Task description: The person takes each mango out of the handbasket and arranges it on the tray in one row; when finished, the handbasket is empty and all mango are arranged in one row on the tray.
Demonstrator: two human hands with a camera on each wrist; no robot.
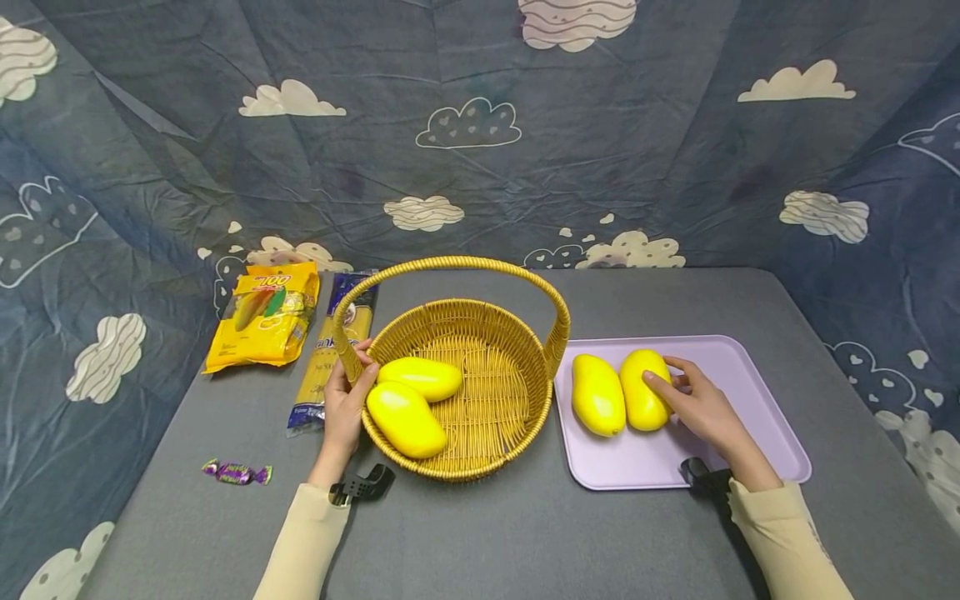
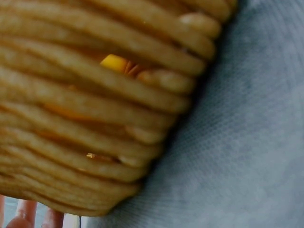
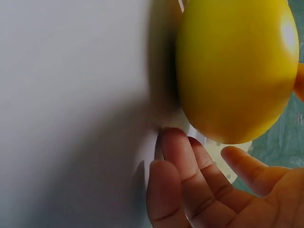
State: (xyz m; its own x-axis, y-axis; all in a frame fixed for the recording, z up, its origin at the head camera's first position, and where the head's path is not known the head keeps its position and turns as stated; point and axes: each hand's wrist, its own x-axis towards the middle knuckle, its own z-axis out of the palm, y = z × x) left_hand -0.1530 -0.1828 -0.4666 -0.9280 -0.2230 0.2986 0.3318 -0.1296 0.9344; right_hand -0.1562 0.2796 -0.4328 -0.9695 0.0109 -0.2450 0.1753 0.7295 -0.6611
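The left hand (image 1: 345, 404) grips the left side of a golden wicker basket (image 1: 498, 379), thumb over the rim near the handle's base. Two yellow mangoes lie inside it, one mango (image 1: 420, 379) behind the other mango (image 1: 407, 421). In the left wrist view the basket's weave (image 2: 85, 99) fills most of the picture. The right hand (image 1: 697, 404) is at the right mango (image 1: 645, 392) on a lilac tray (image 1: 738, 417), thumb over it and fingers by its right side. Seen from the right wrist, several fingers (image 3: 178, 156) are slightly apart from the mango (image 3: 237, 71). Another mango (image 1: 597, 396) lies beside it.
Left of the basket lie a blue-and-yellow pasta packet (image 1: 311, 379), partly behind the left hand, and a yellow bag (image 1: 266, 321) with a mango picture. A purple wrapped candy (image 1: 237, 473) sits nearer the front. The basket's tall handle (image 1: 457, 262) arches overhead. Cloud-patterned cloth (image 1: 465, 183) hangs behind the grey table.
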